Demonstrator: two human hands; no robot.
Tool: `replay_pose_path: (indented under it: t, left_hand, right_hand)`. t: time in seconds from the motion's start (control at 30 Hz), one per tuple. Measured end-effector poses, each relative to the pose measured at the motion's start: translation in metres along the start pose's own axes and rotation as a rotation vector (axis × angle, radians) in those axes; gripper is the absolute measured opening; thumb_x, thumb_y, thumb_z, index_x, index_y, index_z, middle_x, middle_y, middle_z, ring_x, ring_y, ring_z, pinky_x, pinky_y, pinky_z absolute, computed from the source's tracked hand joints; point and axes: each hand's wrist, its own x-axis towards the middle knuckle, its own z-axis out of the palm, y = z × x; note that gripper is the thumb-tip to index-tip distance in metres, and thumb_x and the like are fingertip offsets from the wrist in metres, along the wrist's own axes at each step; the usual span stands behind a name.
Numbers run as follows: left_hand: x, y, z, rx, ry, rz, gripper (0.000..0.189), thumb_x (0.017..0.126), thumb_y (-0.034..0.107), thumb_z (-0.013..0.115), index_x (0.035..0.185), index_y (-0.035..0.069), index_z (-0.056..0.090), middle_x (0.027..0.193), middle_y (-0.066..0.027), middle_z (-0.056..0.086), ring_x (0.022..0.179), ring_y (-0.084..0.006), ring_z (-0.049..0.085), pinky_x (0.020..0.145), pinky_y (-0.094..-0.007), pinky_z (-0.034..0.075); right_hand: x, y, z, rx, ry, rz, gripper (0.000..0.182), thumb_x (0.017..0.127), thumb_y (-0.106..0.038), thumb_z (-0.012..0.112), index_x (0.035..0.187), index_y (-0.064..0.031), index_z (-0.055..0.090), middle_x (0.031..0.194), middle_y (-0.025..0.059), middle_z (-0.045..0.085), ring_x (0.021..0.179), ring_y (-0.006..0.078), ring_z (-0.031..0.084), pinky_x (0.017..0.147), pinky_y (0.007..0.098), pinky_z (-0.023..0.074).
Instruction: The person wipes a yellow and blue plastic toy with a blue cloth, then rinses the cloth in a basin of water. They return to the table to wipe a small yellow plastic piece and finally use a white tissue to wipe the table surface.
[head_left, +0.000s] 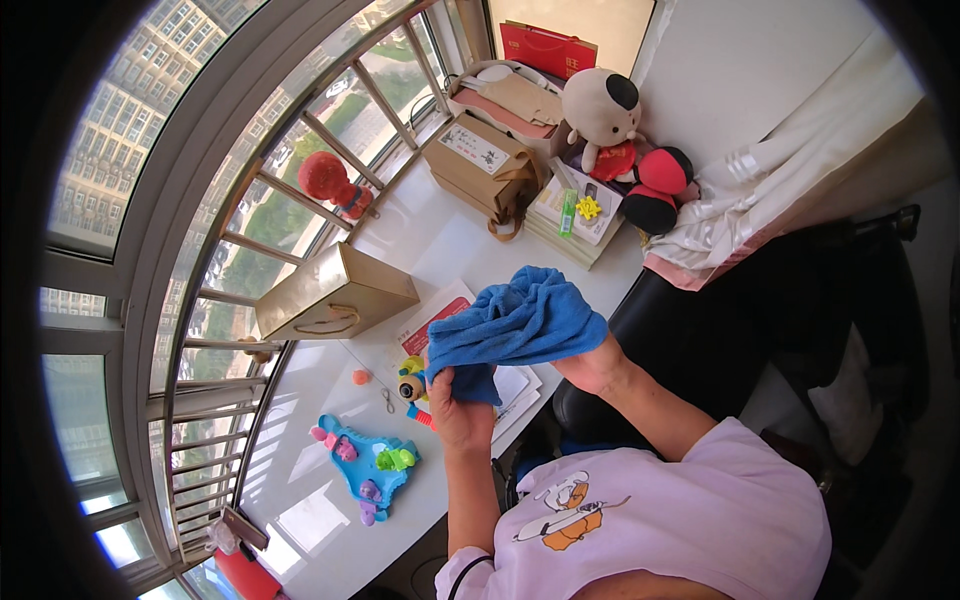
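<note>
A crumpled blue towel (517, 315) is held up between both hands over the front edge of the white table (300, 397). My left hand (466, 416) grips its lower left corner, thumb on top, and a flap of cloth hangs beside the fingers. My right hand (596, 365) supports the towel's right end from beneath, its fingers mostly hidden by the folds. Below the towel lie paper sheets (514, 390) and a red and white printed sheet (435, 322), both partly covered. Just left of my left hand is a small yellow toy (411, 382) with a round dark-centred part.
A blue toy game tray (360, 457) with coloured animal figures sits at left. A gold box (337, 292), a brown carton (480, 165), stacked books (574, 217) and plush toys (604, 112) stand farther back. Window railings (315, 135) border the table; a black chair (675, 337) is at right.
</note>
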Motion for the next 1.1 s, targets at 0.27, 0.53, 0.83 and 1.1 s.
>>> replay_pose_path:
  t: [0.27,0.53,0.83,1.1]
  left_hand:
    - [-0.011,0.009,-0.001,-0.149,0.015,-0.013,0.044,0.091,0.023,0.051,0.132,0.008,0.051,0.137,-0.0110,0.051,0.127,-0.0321,0.048,0.107,-0.0548,0.031]
    - [-0.035,0.021,0.002,-0.253,0.009,-0.003,0.047,0.094,0.028,0.042,0.136,0.008,0.047,0.143,-0.0113,0.046,0.132,-0.0332,0.041,0.109,-0.0574,0.027]
    - [-0.092,0.049,-0.017,-0.215,-0.011,0.085,0.058,0.088,0.028,0.050,0.141,0.007,0.038,0.143,-0.0152,0.043,0.131,-0.0355,0.042,0.106,-0.0561,0.034]
    - [-0.184,0.078,-0.052,-0.133,0.151,0.360,0.045,0.090,0.009,0.059,0.132,0.011,0.042,0.120,-0.0085,0.057,0.112,-0.0197,0.057,0.096,-0.0352,0.046]
  right_hand:
    - [-0.008,0.003,-0.011,-0.054,0.021,0.005,0.037,0.099,-0.027,0.046,0.130,-0.0074,0.050,0.126,0.0059,0.057,0.114,0.0173,0.055,0.103,0.0316,0.0416]
    - [-0.011,0.016,0.001,-0.097,-0.179,0.076,0.047,0.098,-0.034,0.047,0.138,-0.0096,0.043,0.135,0.0074,0.051,0.122,0.0198,0.050,0.109,0.0350,0.0361]
    - [-0.026,0.051,0.008,-0.237,-0.307,0.190,0.066,0.097,-0.046,0.036,0.149,-0.0075,0.023,0.150,0.0105,0.032,0.136,0.0279,0.036,0.115,0.0427,0.0248]
    - [-0.064,0.116,0.048,-0.349,-0.397,0.298,0.058,0.096,-0.033,0.047,0.145,-0.0063,0.029,0.142,0.0114,0.042,0.129,0.0280,0.043,0.112,0.0424,0.0303]
